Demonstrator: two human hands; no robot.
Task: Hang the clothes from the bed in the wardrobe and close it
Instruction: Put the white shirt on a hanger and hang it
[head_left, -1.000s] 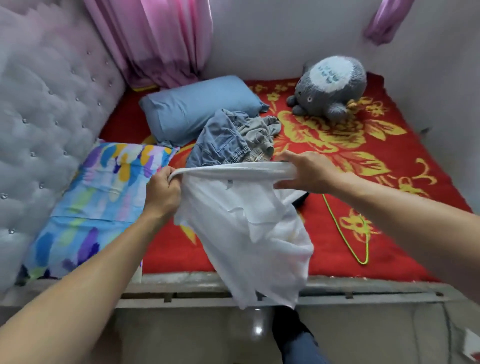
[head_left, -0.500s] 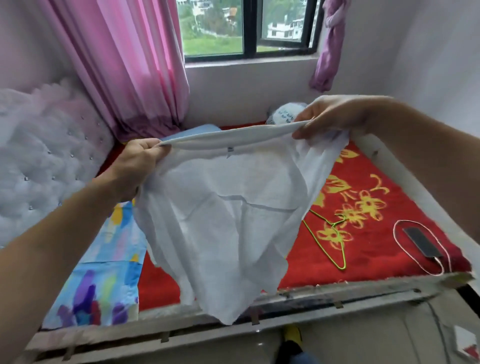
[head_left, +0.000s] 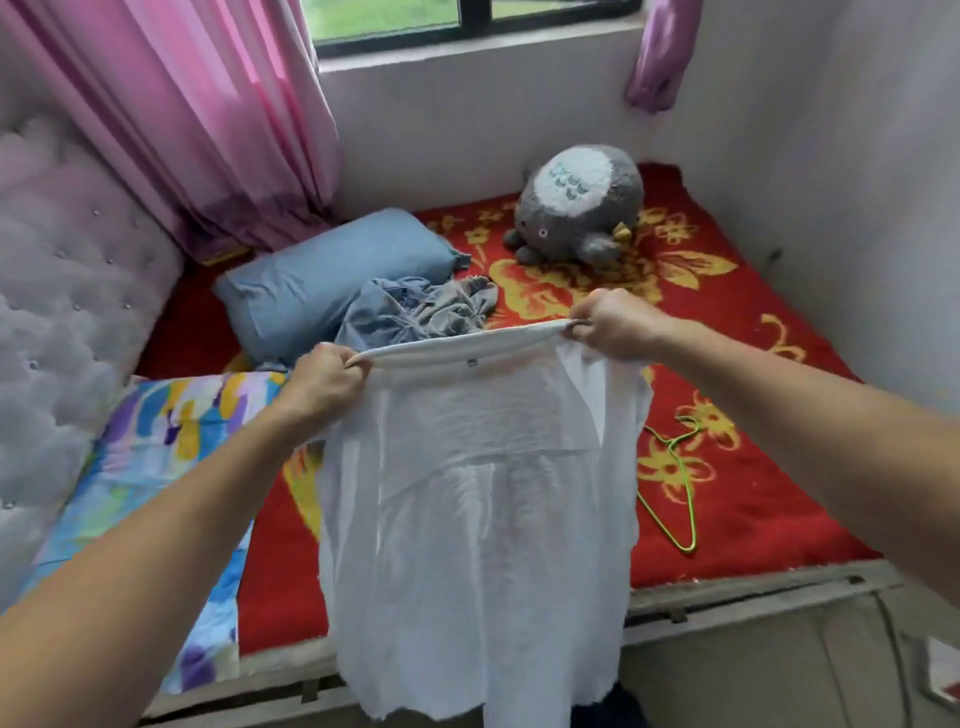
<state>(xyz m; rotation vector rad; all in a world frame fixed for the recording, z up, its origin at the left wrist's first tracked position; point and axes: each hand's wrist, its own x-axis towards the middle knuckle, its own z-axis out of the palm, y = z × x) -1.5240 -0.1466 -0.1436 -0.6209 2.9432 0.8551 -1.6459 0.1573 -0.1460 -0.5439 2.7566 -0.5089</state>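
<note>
A thin white garment (head_left: 478, 519) hangs spread open over the near edge of the bed. My left hand (head_left: 324, 382) grips the left end of its top band and my right hand (head_left: 613, 322) grips the right end, stretching the band taut between them. Behind the garment, a crumpled pile of blue and grey clothes (head_left: 415, 314) lies on the red floral blanket (head_left: 753, 499). A green wire hanger (head_left: 675, 488) lies flat on the blanket, right of the garment. No wardrobe is in view.
A blue pillow (head_left: 322, 283) and a colourful pillow (head_left: 156, 467) lie at the left by the padded headboard (head_left: 67, 332). A grey plush toy (head_left: 576, 202) sits at the back. Pink curtains (head_left: 208, 119) hang beside the window. The bed's frame edge (head_left: 727, 597) runs in front.
Both hands have lowered the white garment from chest height and the view has tipped down; it now hangs flatter and straighter, with the clothes pile and plush toy visible again.
</note>
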